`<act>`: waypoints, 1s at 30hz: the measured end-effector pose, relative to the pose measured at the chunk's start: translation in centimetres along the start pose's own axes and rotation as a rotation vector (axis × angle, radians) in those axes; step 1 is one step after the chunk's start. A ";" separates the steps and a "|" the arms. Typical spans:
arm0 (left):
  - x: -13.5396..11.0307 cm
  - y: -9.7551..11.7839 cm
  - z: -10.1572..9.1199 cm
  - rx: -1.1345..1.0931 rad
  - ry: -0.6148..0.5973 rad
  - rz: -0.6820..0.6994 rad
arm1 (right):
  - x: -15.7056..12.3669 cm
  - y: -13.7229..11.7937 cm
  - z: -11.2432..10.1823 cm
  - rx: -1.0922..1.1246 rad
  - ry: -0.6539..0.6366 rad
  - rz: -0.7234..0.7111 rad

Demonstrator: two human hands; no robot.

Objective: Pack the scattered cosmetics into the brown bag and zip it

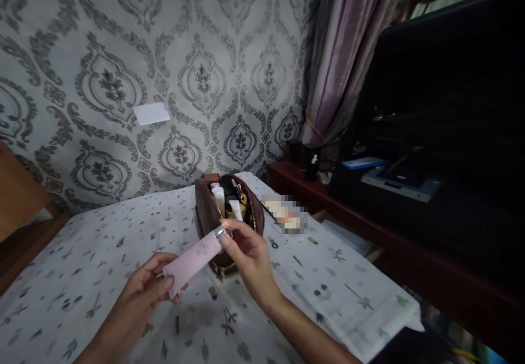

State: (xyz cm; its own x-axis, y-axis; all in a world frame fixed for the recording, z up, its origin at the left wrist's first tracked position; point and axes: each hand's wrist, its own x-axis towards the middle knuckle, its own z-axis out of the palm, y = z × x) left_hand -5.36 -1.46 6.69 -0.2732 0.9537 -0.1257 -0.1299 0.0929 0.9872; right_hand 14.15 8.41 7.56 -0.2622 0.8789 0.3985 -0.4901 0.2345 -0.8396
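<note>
I hold a pink tube (193, 260) with both hands over the table. My left hand (145, 290) pinches its flat lower end. My right hand (246, 252) grips the silver cap (223, 233) at the upper end with closed fingers. Just behind the tube stands an open brown pouch (204, 211) holding several small bottles and tubes.
The table wears a white cloth with small leaf prints (82, 276). A blurred object (285, 213) lies right of the pouch. A dark wooden shelf (369, 222) with a printer-like device stands at the right. Patterned wallpaper and a purple curtain (340, 52) are behind.
</note>
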 end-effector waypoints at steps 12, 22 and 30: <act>-0.4 -1.1 6.0 -0.144 -0.175 -0.107 | -3.1 -0.6 -2.0 0.114 -0.110 0.124; 1.4 -3.4 4.6 0.222 -0.046 0.135 | 0.7 -4.2 -5.9 -0.096 0.103 -0.084; 2.6 -7.0 1.6 0.302 -0.018 0.089 | 4.0 -5.5 -6.5 -0.190 0.112 -0.190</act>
State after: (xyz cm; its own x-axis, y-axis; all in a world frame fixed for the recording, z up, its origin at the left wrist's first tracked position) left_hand -3.66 0.83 -0.37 -0.2531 0.9667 -0.0379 0.1834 0.0864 0.9792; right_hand 21.19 13.29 11.37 -0.0819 0.8499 0.5205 -0.3539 0.4634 -0.8124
